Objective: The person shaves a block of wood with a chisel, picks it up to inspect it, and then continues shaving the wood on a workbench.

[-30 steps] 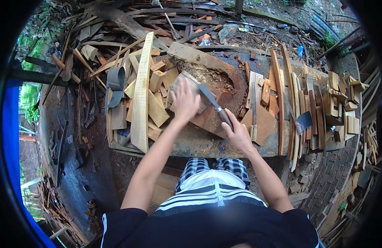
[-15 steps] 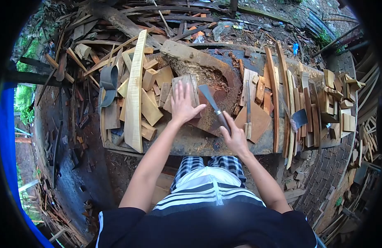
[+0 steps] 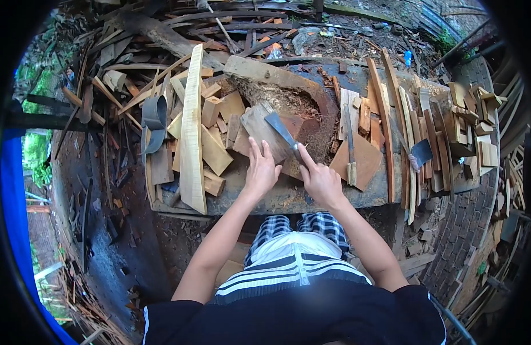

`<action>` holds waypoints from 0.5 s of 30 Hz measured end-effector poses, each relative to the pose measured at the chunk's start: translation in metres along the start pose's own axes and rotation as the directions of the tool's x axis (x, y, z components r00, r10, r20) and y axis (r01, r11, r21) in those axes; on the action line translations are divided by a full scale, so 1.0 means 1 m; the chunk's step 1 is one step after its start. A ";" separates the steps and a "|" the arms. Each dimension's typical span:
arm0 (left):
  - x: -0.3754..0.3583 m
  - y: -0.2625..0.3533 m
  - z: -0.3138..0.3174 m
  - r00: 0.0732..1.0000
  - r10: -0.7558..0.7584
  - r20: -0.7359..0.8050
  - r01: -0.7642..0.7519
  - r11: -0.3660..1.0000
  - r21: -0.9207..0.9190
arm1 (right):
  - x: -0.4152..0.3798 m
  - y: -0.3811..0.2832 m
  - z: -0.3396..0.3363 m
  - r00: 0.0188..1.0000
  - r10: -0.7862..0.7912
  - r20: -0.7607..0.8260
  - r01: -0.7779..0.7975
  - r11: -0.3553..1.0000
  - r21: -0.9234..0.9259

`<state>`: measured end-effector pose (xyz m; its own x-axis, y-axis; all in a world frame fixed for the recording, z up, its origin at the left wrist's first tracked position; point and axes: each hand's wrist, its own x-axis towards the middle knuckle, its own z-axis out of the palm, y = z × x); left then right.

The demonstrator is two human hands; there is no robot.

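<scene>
My right hand (image 3: 324,183) is wrapped around the dark handle of a broad-bladed chisel (image 3: 280,128). Its flat grey blade flares toward the tip and lies over a worn wooden block (image 3: 257,123), pointing up and left. Against the near-left part of that block rests my left hand (image 3: 262,172), its fingers stretched out and holding nothing. The block sits tilted in front of a thick, hollowed log piece (image 3: 277,76). Right of my right hand, a narrow-bladed tool with a pale wooden handle (image 3: 351,173) lies on a brown board (image 3: 366,164).
Many offcuts (image 3: 215,150) and a long pale plank (image 3: 193,126) lie to the left on the worktable (image 3: 242,198), beside a curled dark strip (image 3: 154,118). Upright slats (image 3: 380,115) and a dark blade (image 3: 422,153) stand at right. Scrap wood (image 3: 162,40) is heaped behind.
My left hand has slid back toward me, from flat on the block to its near edge. The block has turned, and my right hand has moved the chisel slightly left.
</scene>
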<state>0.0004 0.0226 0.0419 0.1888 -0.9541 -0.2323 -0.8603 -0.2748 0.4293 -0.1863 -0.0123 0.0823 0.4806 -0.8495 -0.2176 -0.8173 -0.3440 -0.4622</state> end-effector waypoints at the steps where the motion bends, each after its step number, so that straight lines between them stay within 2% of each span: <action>1: 0.002 -0.003 -0.003 0.995 0.087 -0.058 -0.083 0.994 0.068 | -0.005 0.004 -0.002 1.000 0.005 0.011 -0.005 1.000 -0.020; 2: 0.007 -0.007 -0.005 0.994 0.094 -0.059 -0.090 0.994 0.065 | -0.016 0.011 -0.003 1.000 0.009 0.006 -0.009 1.000 -0.025; 4: 0.021 0.000 -0.027 0.986 -0.066 0.155 0.074 0.996 -0.041 | -0.034 0.020 -0.009 0.998 0.029 0.048 -0.031 0.999 0.038; 5: 0.022 -0.002 -0.020 0.994 -0.044 0.102 0.042 0.999 0.021 | -0.034 0.021 -0.008 0.998 0.041 0.054 -0.043 0.998 0.044; 8: 0.028 -0.005 -0.018 0.995 -0.017 0.100 0.009 0.997 0.080 | 0.000 0.000 -0.006 0.996 0.070 0.053 -0.074 0.995 0.060; 9: 0.027 -0.005 -0.016 0.995 -0.020 0.094 0.012 0.997 0.081 | 0.017 -0.003 0.002 0.999 0.053 0.007 -0.053 0.996 0.076; 12: 0.029 -0.009 -0.017 0.999 0.031 0.042 -0.037 0.990 0.140 | 0.019 -0.001 0.004 0.999 0.054 0.004 -0.054 0.993 0.102; 15: 0.028 -0.009 -0.015 0.998 0.028 0.048 -0.033 0.993 0.109 | -0.017 0.017 -0.008 0.992 0.085 0.094 -0.093 0.992 0.082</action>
<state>0.0206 -0.0037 0.0444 0.1419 -0.9547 -0.2615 -0.9127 -0.2284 0.3387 -0.2109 -0.0072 0.0846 0.4367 -0.8345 -0.3359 -0.8298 -0.2295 -0.5088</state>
